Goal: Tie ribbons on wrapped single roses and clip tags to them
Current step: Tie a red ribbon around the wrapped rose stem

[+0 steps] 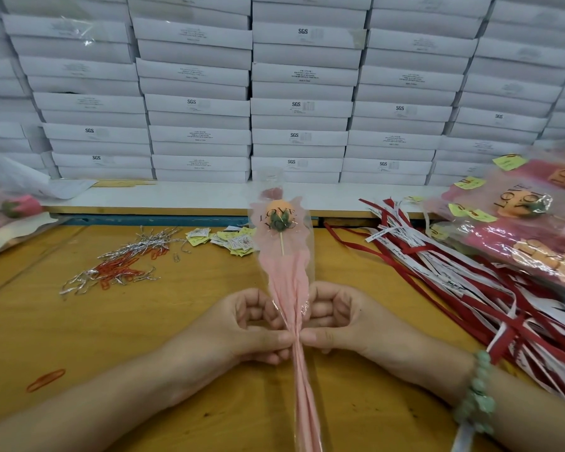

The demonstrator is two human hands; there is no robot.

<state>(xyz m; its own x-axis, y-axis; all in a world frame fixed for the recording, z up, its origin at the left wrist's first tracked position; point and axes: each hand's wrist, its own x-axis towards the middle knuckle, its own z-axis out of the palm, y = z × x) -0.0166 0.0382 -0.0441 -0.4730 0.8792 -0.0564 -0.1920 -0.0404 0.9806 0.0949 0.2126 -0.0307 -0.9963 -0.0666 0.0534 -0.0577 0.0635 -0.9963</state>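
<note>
Near centre of the bench, my left hand and right hand pinch the rose by its gathered wrap, fingers curled, bloom pointing far. Untied yet, I judge: next comes freeing one hand for the ribbons right, tags farther off.

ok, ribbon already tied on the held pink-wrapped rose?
No, the left hand and right hand pinch the gathered neck of the pink-wrapped single rose; no ribbon shows on it.

Far wall of stacked white cardboard boxes, some marked SGS, yellow wooden table near, silver twist ties left, green bead bracelet near right
</note>
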